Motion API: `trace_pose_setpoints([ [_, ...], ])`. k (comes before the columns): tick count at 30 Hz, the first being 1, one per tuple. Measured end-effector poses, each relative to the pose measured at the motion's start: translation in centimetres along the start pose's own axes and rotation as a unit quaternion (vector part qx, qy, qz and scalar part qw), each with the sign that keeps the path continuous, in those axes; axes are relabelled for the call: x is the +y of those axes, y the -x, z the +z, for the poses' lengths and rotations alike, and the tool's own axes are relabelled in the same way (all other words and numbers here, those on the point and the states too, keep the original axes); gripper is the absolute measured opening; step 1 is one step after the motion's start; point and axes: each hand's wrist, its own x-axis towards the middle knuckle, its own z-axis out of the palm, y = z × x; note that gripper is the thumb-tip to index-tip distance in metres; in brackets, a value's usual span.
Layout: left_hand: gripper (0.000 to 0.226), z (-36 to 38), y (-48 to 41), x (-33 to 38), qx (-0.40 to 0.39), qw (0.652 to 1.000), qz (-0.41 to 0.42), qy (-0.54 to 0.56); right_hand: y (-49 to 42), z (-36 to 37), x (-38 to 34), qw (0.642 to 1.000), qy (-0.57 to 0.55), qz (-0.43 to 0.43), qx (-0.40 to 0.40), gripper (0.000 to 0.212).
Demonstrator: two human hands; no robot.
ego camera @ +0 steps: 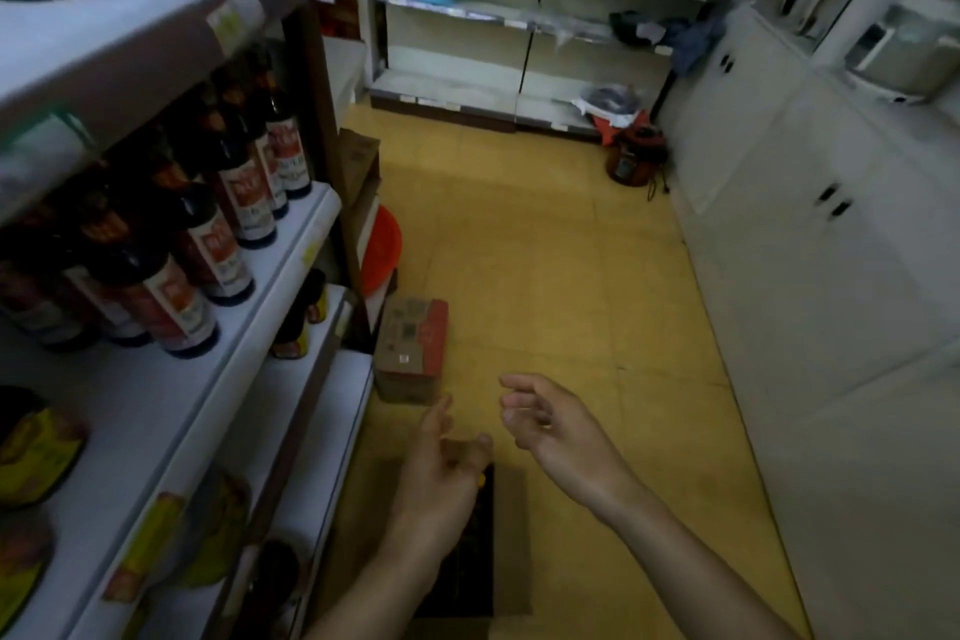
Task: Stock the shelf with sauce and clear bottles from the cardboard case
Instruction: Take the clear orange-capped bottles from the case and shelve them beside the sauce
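Note:
An open cardboard case (511, 541) lies on the yellow floor near the bottom centre, its dark inside partly hidden by my left hand. My left hand (441, 478) hovers over the case with fingers loosely apart and nothing in it. My right hand (550, 424) is a little to the right and higher, fingers curled and spread, holding nothing. On the left, a white shelf (156, 390) carries a row of dark sauce bottles (171, 296) with red and white labels. A lower shelf board holds yellow-labelled dark bottles (293, 333).
A second closed cardboard box (410, 348) stands on the floor beside the shelf foot, with an orange basin (382, 250) behind it. White cabinets (810, 244) line the right side. A far shelf unit (467, 83) and a red cooker (636, 156) stand at the back.

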Motion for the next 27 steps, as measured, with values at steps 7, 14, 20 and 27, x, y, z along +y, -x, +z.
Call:
trace_pose_setpoints([
  [7, 0.059, 0.2, -4.3, -10.0, -0.035, 0.999, -0.018, -0.026, -2.9, 7.4, 8.1, 0.998, -0.006, 0.057, -0.03, 0.035],
  [14, 0.045, 1.0, -9.6, -23.8, -0.055, 0.993, -0.09, -0.052, -6.3, 15.6, 20.3, 0.992, -0.017, 0.112, -0.052, 0.034],
  [20, 0.062, 3.4, -15.6, -34.6, -0.045, 0.989, -0.121, -0.072, -10.1, 20.0, 31.8, 0.99, -0.021, 0.133, -0.036, 0.036],
  [27, 0.066, 8.5, -24.7, -44.7, -0.06, 0.99, -0.076, -0.1, -16.9, 24.4, 44.5, 0.993, -0.022, 0.119, -0.005, 0.034],
])
